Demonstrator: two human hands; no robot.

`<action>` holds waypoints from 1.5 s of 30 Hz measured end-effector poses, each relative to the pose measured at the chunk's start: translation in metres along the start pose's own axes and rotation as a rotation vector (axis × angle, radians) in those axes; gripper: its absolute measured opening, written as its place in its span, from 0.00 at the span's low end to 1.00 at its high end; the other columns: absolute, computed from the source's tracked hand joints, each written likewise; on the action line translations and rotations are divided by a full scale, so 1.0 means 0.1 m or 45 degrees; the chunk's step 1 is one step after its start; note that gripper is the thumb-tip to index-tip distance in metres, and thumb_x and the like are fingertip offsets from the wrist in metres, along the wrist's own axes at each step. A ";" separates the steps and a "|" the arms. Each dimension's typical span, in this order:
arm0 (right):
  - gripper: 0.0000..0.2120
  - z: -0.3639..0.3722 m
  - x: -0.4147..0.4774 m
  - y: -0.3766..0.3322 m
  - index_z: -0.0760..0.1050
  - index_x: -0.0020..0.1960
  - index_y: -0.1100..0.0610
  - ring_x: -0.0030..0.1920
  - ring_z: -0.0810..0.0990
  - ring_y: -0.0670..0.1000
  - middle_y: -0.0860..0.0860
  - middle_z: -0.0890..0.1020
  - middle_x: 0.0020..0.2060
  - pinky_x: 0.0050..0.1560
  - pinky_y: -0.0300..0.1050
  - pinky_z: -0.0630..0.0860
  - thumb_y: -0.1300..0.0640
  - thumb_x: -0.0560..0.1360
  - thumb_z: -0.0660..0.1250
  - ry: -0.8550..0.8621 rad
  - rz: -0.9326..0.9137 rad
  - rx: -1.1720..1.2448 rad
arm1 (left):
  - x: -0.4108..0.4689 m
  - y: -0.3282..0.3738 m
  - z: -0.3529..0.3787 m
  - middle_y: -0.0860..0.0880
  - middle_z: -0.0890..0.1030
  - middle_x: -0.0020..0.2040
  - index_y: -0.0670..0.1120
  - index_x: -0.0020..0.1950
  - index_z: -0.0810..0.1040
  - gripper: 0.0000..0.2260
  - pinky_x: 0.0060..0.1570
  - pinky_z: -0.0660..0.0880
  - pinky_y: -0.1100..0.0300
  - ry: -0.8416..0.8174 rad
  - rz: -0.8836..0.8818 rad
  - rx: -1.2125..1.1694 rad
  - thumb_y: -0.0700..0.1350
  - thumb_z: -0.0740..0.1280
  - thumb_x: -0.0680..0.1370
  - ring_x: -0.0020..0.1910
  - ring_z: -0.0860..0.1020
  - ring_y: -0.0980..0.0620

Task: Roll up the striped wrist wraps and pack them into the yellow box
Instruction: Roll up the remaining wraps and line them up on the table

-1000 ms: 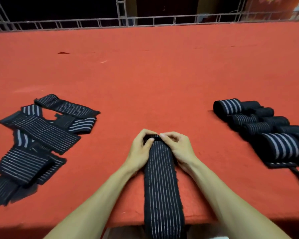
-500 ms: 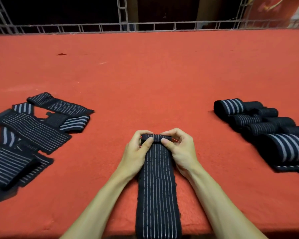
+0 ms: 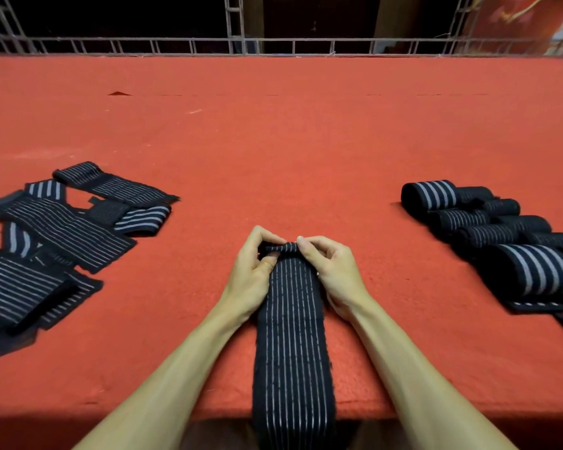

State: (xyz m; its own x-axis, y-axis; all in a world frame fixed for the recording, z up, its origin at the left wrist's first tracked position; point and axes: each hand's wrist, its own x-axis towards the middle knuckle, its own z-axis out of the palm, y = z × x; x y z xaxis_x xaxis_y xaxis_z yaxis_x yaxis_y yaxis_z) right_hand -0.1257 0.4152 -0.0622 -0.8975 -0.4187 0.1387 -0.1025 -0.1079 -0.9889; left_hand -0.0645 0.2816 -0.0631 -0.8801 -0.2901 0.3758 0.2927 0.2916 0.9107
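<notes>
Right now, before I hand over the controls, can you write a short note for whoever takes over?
Hands: left hand and right hand both pinch the far end of the black white-striped elastic wrap, a small roll started; its tail hangs over the near edge of the red cloth table.
Done: rolled wraps clustered at right.
To do: finish this roll, roll the flat wraps piled at left, pack all. No yellow box in view.

A red felt-covered table (image 3: 306, 151) carries a loose heap of unrolled striped wrist wraps (image 3: 65, 232) on its left and a cluster of rolled wraps (image 3: 468, 219) on its right. Between them one long wrap (image 3: 293, 336) lies lengthwise, far end curled, near end hanging over the front edge.
</notes>
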 end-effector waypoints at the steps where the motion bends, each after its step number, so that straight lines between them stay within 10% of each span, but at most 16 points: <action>1: 0.06 0.00 0.00 0.00 0.82 0.47 0.59 0.42 0.81 0.47 0.53 0.84 0.41 0.46 0.45 0.77 0.57 0.77 0.69 0.000 -0.012 -0.013 | 0.01 -0.01 -0.01 0.54 0.77 0.42 0.49 0.46 0.73 0.18 0.40 0.71 0.66 0.000 -0.010 -0.005 0.26 0.58 0.77 0.39 0.74 0.62; 16: 0.11 -0.05 -0.01 0.01 0.80 0.43 0.57 0.43 0.83 0.49 0.52 0.85 0.40 0.47 0.46 0.80 0.71 0.69 0.73 0.149 -0.087 0.009 | 0.04 -0.08 0.02 0.60 0.80 0.43 0.58 0.51 0.75 0.18 0.48 0.74 0.61 -0.060 -0.176 0.039 0.69 0.62 0.71 0.44 0.77 0.62; 23: 0.09 -0.05 -0.02 0.00 0.82 0.46 0.58 0.42 0.82 0.45 0.49 0.85 0.40 0.44 0.39 0.78 0.68 0.69 0.75 0.026 -0.099 0.061 | 0.04 -0.04 -0.02 0.54 0.77 0.40 0.44 0.48 0.74 0.11 0.41 0.72 0.66 -0.101 -0.150 -0.095 0.51 0.60 0.79 0.38 0.75 0.61; 33: 0.15 0.02 -0.02 0.04 0.81 0.43 0.57 0.40 0.81 0.52 0.58 0.84 0.39 0.45 0.56 0.77 0.44 0.76 0.68 0.028 -0.007 -0.025 | 0.01 -0.12 -0.06 0.50 0.79 0.51 0.56 0.57 0.76 0.11 0.52 0.75 0.49 -0.052 -0.093 -0.143 0.46 0.64 0.76 0.50 0.78 0.50; 37: 0.12 0.00 -0.03 0.00 0.81 0.44 0.59 0.41 0.80 0.50 0.53 0.83 0.39 0.46 0.49 0.76 0.50 0.77 0.68 0.014 -0.009 0.055 | 0.01 -0.12 -0.05 0.48 0.77 0.57 0.62 0.57 0.76 0.15 0.61 0.72 0.40 -0.073 -0.043 -0.043 0.44 0.64 0.76 0.58 0.76 0.45; 45: 0.05 -0.05 -0.03 0.03 0.81 0.50 0.59 0.45 0.81 0.47 0.51 0.84 0.43 0.46 0.41 0.77 0.63 0.75 0.70 -0.042 -0.092 0.090 | 0.00 -0.08 -0.03 0.54 0.75 0.56 0.61 0.59 0.71 0.13 0.59 0.69 0.59 -0.162 -0.049 0.115 0.57 0.60 0.74 0.57 0.74 0.56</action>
State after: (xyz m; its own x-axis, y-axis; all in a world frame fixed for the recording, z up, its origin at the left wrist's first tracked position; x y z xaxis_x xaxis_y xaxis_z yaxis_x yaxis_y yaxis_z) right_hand -0.1254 0.4205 -0.0654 -0.8740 -0.4369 0.2128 -0.1352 -0.2019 -0.9700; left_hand -0.0661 0.2768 -0.0701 -0.9319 -0.1865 0.3112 0.2283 0.3651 0.9025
